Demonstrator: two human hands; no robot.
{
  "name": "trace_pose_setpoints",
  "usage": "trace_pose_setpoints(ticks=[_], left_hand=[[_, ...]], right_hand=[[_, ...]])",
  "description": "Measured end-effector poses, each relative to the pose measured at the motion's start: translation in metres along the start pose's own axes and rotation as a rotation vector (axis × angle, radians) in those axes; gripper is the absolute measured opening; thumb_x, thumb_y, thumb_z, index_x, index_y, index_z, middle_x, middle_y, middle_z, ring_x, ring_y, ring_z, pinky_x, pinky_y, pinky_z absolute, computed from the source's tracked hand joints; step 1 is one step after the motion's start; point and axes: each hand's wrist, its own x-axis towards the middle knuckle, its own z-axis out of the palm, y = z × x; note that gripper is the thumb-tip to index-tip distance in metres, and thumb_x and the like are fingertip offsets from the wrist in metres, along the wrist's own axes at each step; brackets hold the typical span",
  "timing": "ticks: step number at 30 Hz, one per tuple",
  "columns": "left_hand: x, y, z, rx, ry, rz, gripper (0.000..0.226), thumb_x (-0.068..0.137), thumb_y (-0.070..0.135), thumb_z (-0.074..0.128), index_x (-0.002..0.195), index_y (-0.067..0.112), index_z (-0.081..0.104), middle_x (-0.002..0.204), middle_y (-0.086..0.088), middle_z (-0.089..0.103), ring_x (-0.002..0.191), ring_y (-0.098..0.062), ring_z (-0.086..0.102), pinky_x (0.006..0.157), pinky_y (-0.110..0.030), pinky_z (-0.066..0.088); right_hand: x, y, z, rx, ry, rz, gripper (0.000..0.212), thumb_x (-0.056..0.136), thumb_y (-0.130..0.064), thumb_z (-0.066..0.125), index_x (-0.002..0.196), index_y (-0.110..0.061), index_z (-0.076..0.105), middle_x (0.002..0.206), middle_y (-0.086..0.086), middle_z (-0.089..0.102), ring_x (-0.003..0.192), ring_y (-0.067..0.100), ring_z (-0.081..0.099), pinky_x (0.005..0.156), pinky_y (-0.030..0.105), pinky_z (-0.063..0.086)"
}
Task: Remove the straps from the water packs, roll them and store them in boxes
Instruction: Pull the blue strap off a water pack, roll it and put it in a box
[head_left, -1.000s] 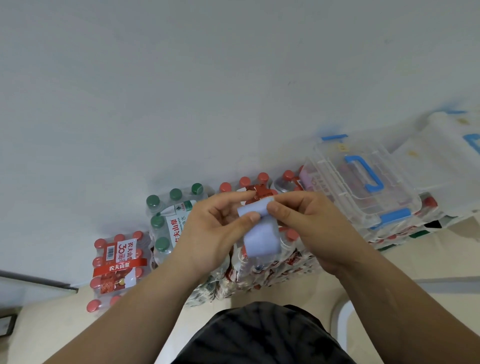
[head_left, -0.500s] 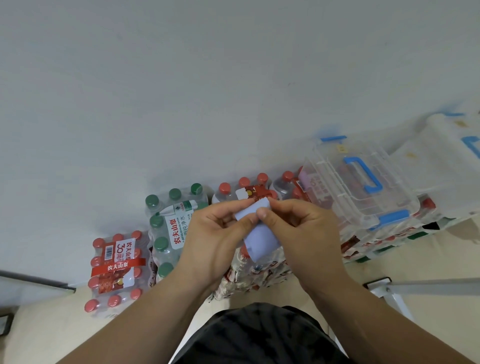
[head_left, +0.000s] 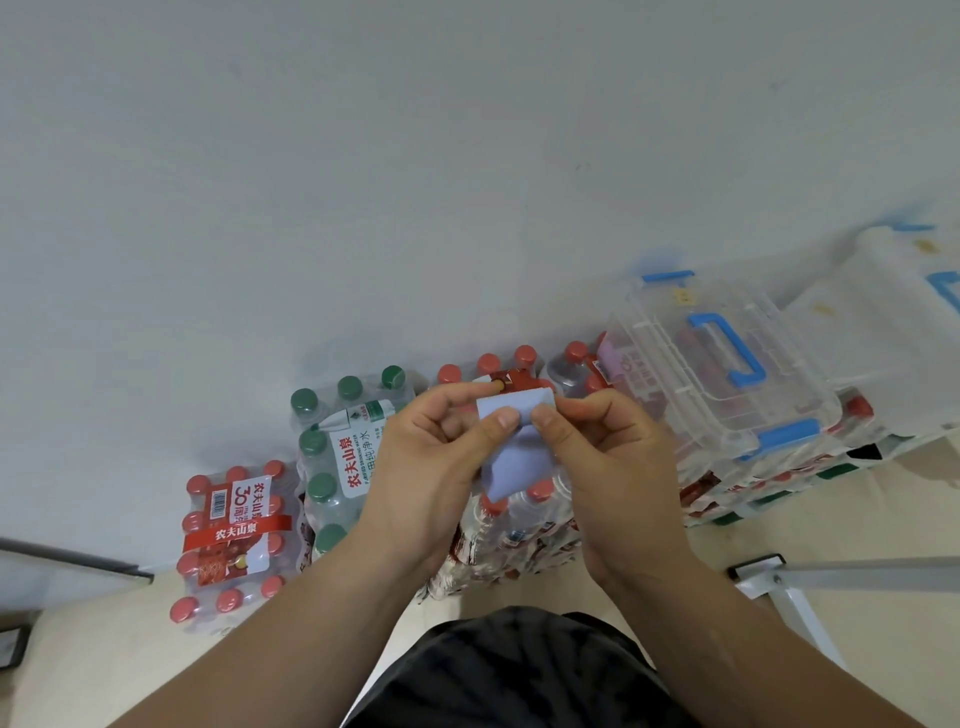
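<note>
Head view, strap: I see one strap (head_left: 511, 457) held up in front of the packs. Its pale lilac back faces me, its red print shows at the top edge, and it is free of every pack and in no box.
Head view, left hand: the left hand (head_left: 436, 467) has a narrow grip, thumb and forefinger pinching the strap's upper left.
Head view, right hand: the right hand (head_left: 602, 462) has a narrow grip, pinching the strap's upper right, thumb just beside the other thumb.
Head view, reason for hold: I judge both grips crowd the top edge to start a tight roll, with the tail hanging loose to feed in.
Head view, water packs: a red-capped pack (head_left: 228, 540), strap on, sits far left. The green-capped pack (head_left: 332, 467) is beside it and another pack (head_left: 519, 530) lies under the hands, all on the floor by the wall.
Head view, clear box (head_left: 727, 384): it has a blue handle, its lid looks closed, and it rests on stacked packs near the right hand. It is probably where the roll goes.
</note>
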Motion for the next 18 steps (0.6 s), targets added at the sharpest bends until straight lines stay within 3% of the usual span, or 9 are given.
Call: trace_pose_setpoints(ticks=[3,8,15,18], left_hand=[[-0.001,-0.004,0.002,-0.003,0.009,-0.045,0.027,0.084,0.015,0.071,0.109,0.005,0.069,0.096,-0.010,0.078,0.087,-0.026,0.075,0.064,-0.033,0.059],[0.002,-0.001,0.002,-0.089,-0.011,-0.125,0.018,0.090,0.002,0.063,0.107,0.005,0.070,0.105,-0.020,0.074,0.090,-0.031,0.073,0.070,-0.039,0.061],[0.000,0.001,0.006,0.014,-0.069,-0.053,0.011,0.088,0.003,0.067,0.097,0.007,0.070,0.085,-0.008,0.077,0.076,-0.021,0.074,0.058,-0.032,0.058],[-0.001,0.004,0.007,0.061,-0.079,-0.008,0.013,0.087,0.000,0.069,0.090,0.013,0.071,0.080,-0.005,0.077,0.072,-0.016,0.074,0.057,-0.027,0.057]], right_hand=[[-0.001,0.002,-0.001,-0.032,0.009,-0.017,0.023,0.085,-0.016,0.078,0.071,-0.033,0.074,0.085,-0.004,0.078,0.082,0.013,0.075,0.073,0.026,0.058],[-0.003,0.004,-0.005,-0.030,-0.014,-0.012,0.019,0.083,-0.006,0.079,0.076,-0.024,0.077,0.092,-0.004,0.080,0.090,0.014,0.076,0.076,0.028,0.061],[-0.001,0.002,-0.014,-0.077,0.005,-0.033,0.005,0.078,-0.031,0.078,0.076,-0.028,0.075,0.084,-0.001,0.077,0.080,0.015,0.074,0.070,0.028,0.059],[0.000,0.002,-0.017,-0.087,0.008,-0.035,0.007,0.079,-0.028,0.079,0.082,-0.026,0.072,0.087,0.000,0.077,0.082,0.016,0.074,0.071,0.030,0.059]])
